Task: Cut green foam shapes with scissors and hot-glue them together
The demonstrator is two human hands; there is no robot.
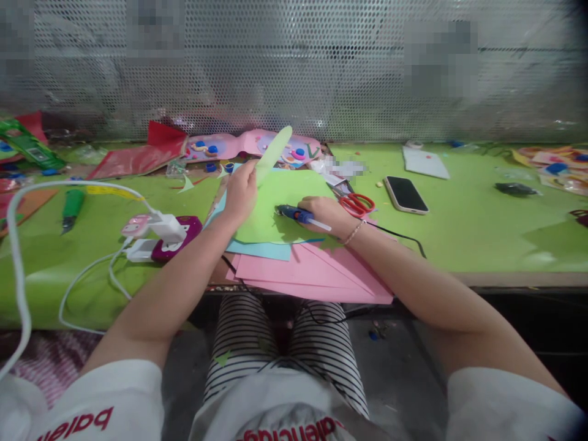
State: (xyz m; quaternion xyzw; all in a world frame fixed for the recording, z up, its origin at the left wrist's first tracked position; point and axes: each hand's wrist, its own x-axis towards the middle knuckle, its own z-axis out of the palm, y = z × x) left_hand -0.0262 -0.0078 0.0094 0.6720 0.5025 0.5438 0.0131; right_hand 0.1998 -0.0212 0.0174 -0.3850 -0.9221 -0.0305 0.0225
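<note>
On the desk (482, 233): one pair of red-handled scissors (356, 203), one dark phone (406, 195) lying flat, one blue glue gun (294, 214), one green-handled tool (71, 209) and one white card (425, 163). Two hands are at work, the left hand (241, 191) and the right hand (325, 215). One light-green sheet (275, 205) tops one blue sheet (260, 248); the pink sheets (316, 272) beneath overlap too closely to count.

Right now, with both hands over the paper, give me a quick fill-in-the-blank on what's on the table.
1. The left hand holds up a pale green paper strip, and the right hand holds a blue ____.
2. The scissors have ____ handles.
3. The phone lies screen-up to the ____ of the scissors.
4. Under the light green sheet lie blue and ____ sheets.

Missing words: glue gun; red; right; pink
</note>
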